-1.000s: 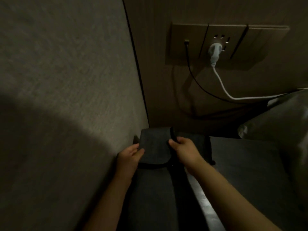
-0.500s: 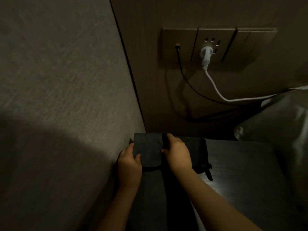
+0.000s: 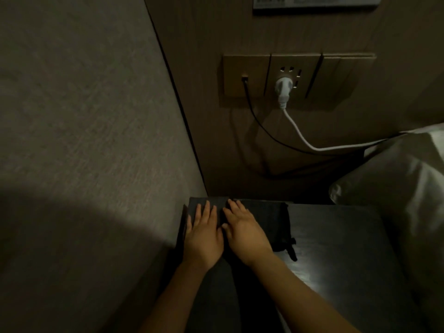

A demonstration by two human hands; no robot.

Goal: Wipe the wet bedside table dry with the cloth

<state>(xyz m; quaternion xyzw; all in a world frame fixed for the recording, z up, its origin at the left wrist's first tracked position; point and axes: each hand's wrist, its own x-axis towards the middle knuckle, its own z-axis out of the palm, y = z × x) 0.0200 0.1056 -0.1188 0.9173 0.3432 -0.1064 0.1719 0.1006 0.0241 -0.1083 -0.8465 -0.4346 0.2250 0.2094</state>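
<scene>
A dark grey folded cloth (image 3: 271, 219) lies on the dark bedside table (image 3: 336, 255), at its far left corner against the wall. My left hand (image 3: 203, 239) rests flat on the cloth's left part, fingers spread and pointing away from me. My right hand (image 3: 245, 233) lies flat beside it on the cloth's middle, palm down. Neither hand grips the cloth; both press on top of it. A small dark tab sticks out from the cloth's near right corner. The table top shines faintly to the right of my right forearm.
A textured wall (image 3: 84, 140) runs close along the left. On the back panel a socket plate (image 3: 295, 78) holds a white plug (image 3: 283, 91) and a black cable (image 3: 254, 118), both trailing right. A pale pillow or bedding (image 3: 396, 188) crowds the table's right side.
Both hands went from pinching the cloth's folded edge to lying flat on it. The cloth now lies flat on the table's far left corner.
</scene>
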